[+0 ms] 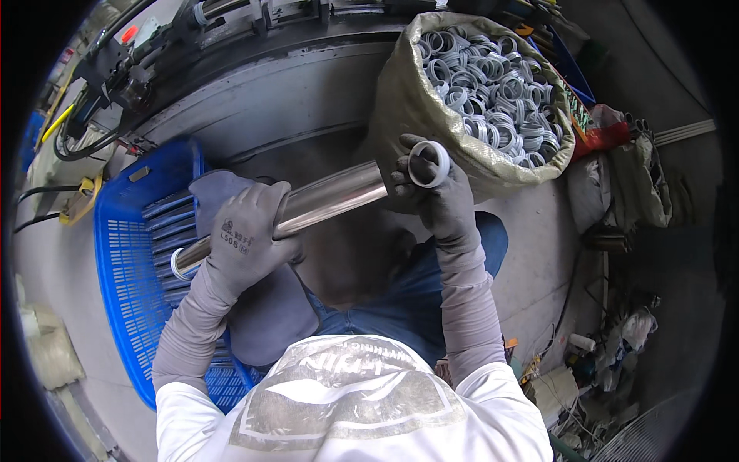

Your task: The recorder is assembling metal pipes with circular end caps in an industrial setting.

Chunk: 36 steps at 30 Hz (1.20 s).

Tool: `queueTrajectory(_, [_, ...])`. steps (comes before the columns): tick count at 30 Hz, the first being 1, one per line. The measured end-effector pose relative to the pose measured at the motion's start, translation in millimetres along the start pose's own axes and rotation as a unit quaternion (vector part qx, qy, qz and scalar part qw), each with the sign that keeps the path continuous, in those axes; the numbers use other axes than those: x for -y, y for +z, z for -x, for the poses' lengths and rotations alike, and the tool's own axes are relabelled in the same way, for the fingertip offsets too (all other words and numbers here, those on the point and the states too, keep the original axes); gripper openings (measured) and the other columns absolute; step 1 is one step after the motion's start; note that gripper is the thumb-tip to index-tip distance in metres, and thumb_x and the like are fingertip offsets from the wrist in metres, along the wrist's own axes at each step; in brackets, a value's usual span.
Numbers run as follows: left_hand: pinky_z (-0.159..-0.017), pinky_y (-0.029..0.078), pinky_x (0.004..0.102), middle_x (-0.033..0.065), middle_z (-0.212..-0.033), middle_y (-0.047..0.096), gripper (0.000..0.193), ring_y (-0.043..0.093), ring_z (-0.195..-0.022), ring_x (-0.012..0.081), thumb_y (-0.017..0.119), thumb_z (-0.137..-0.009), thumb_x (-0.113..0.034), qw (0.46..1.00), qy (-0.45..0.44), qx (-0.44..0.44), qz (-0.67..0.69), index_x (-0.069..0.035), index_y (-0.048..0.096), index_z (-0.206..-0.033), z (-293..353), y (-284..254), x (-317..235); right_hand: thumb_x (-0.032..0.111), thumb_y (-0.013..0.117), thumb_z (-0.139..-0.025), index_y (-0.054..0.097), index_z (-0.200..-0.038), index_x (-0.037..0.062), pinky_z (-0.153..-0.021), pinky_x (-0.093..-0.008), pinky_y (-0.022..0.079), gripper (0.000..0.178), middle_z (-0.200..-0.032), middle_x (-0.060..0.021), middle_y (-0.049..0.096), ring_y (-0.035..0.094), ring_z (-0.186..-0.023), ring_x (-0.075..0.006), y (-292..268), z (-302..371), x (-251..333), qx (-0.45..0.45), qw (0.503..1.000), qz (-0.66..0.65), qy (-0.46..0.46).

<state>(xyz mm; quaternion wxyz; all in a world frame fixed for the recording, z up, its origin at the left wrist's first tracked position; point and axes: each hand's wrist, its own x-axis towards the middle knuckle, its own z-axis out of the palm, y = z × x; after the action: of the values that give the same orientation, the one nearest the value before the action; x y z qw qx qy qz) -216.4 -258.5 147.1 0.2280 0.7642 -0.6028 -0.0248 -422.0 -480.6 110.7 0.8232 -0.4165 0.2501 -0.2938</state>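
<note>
My left hand (250, 235), in a grey glove, grips a shiny metal tube (331, 199) around its middle. The tube slants from lower left to upper right, and a white ring (178, 266) sits on its lower left end. My right hand (435, 189), also gloved in grey, holds a white plastic ring (429, 163) right at the tube's upper right end. Just behind that hand stands an open woven sack (408, 100) filled with several white rings (493, 85).
A blue plastic crate (127, 254) on my left holds several metal tubes lying side by side. A grey machine body (254, 85) with cables runs across the top. Bags, cloth and clutter lie on the floor at the right (616, 192).
</note>
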Motion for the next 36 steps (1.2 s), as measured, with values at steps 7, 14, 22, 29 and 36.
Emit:
queueTrajectory(7, [-0.079, 0.051, 0.0463, 0.0153, -0.097, 0.067, 0.060, 0.067, -0.091, 0.0373, 0.082, -0.067, -0.024, 1.000, 0.015, 0.012, -0.002, -0.004, 0.063, -0.120, 0.4, 0.1, -2.3, 0.014, 0.064, -0.095, 0.068, -0.116, -0.0040, -0.085, -0.0295, 0.056, 0.027, -0.107, -0.0107, 0.073, 0.069, -0.093, -0.0159, 16.3, -6.4, -25.6, -0.116, 0.891, 0.417, -0.141])
queueTrajectory(14, [-0.077, 0.051, 0.0467, 0.0148, -0.095, 0.066, 0.059, 0.066, -0.088, 0.0361, 0.081, -0.067, -0.025, 0.999, 0.017, 0.040, -0.016, -0.003, 0.062, -0.118, -4.5, 2.9, 1.1, 0.012, 0.063, -0.096, 0.064, -0.123, -0.0043, -0.086, -0.0287, 0.058, 0.032, -0.112, -0.0115, 0.072, 0.069, -0.094, -0.0153, 31.3, 5.9, -2.0, -0.023, 0.986, 0.167, -0.014])
queueTrajectory(22, [-0.079, 0.051, 0.0471, 0.0152, -0.095, 0.066, 0.059, 0.066, -0.091, 0.0363, 0.081, -0.068, -0.028, 0.997, 0.012, 0.069, -0.035, -0.003, 0.061, -0.117, -9.0, 6.2, 0.6, 0.002, 0.063, -0.092, 0.066, -0.116, 0.0004, -0.085, -0.0332, 0.058, 0.024, -0.112, -0.0125, 0.074, 0.074, -0.098, -0.0248, 32.2, -6.8, -36.6, 0.022, 0.822, 0.451, -0.348])
queueTrajectory(29, [-0.083, 0.050, 0.0473, 0.0156, -0.101, 0.066, 0.061, 0.065, -0.096, 0.0370, 0.082, -0.071, -0.029, 0.994, 0.006, 0.094, -0.060, -0.004, 0.059, -0.121, -10.0, 5.8, -5.4, 0.006, 0.053, -0.098, 0.071, -0.107, -0.0006, -0.088, -0.0340, 0.055, 0.021, -0.101, -0.0120, 0.074, 0.072, -0.097, -0.0244, 48.6, 0.1, -40.4, -0.047, 0.858, 0.387, -0.334])
queueTrajectory(36, [-0.088, 0.050, 0.0477, 0.0167, -0.105, 0.066, 0.065, 0.065, -0.099, 0.0386, 0.083, -0.071, -0.029, 0.993, -0.001, 0.099, -0.058, -0.004, 0.058, -0.125, -10.9, 5.3, -4.0, 0.017, 0.051, -0.106, 0.073, -0.105, -0.0028, -0.083, -0.0269, 0.050, 0.029, -0.098, -0.0069, 0.073, 0.063, -0.089, -0.0129, 58.0, -2.9, -42.6, -0.109, 0.948, 0.239, -0.183])
